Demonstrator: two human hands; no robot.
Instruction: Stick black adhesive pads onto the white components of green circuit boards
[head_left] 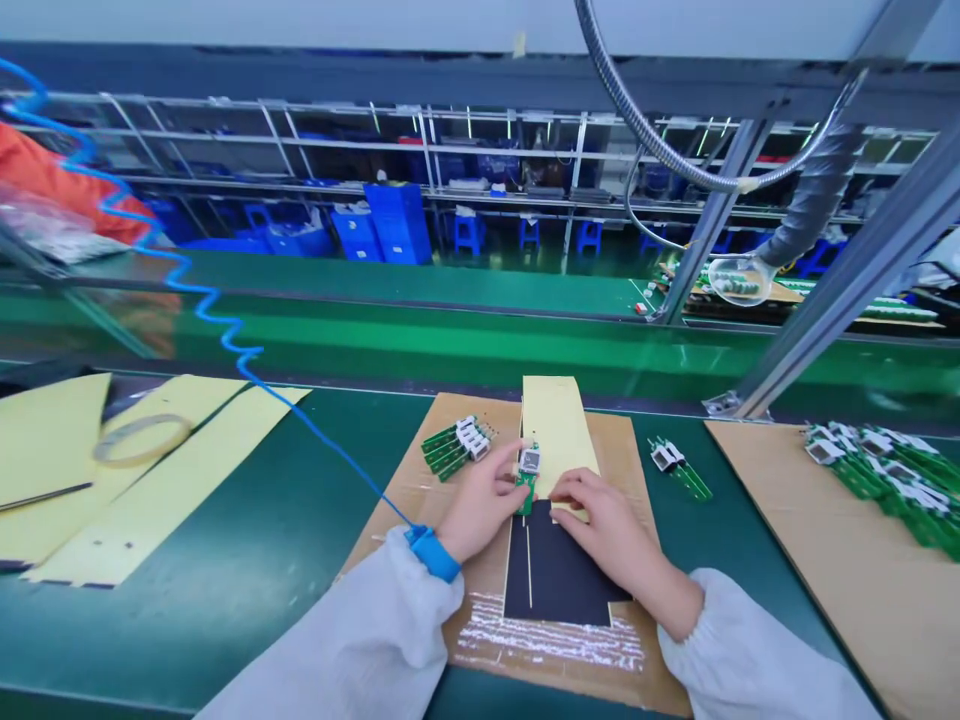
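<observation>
My left hand [484,505] pinches a small green circuit board [529,470] with a white connector, held against the left edge of a yellow-backed strip [559,435]. A blue wrist strap [433,552] with a coiled blue cord sits on that wrist. My right hand [600,520] presses its curled fingers on the lower end of the yellow strip, where it meets a black sheet [551,575]. Both lie on a brown cardboard pad [420,490].
A small pile of green boards [456,446] lies left of the strip, two more boards [677,465] to its right. A second cardboard sheet [862,560] carries several boards [892,475] at far right. Yellow sheets and a tape ring [142,438] lie left. A green conveyor [420,340] runs behind.
</observation>
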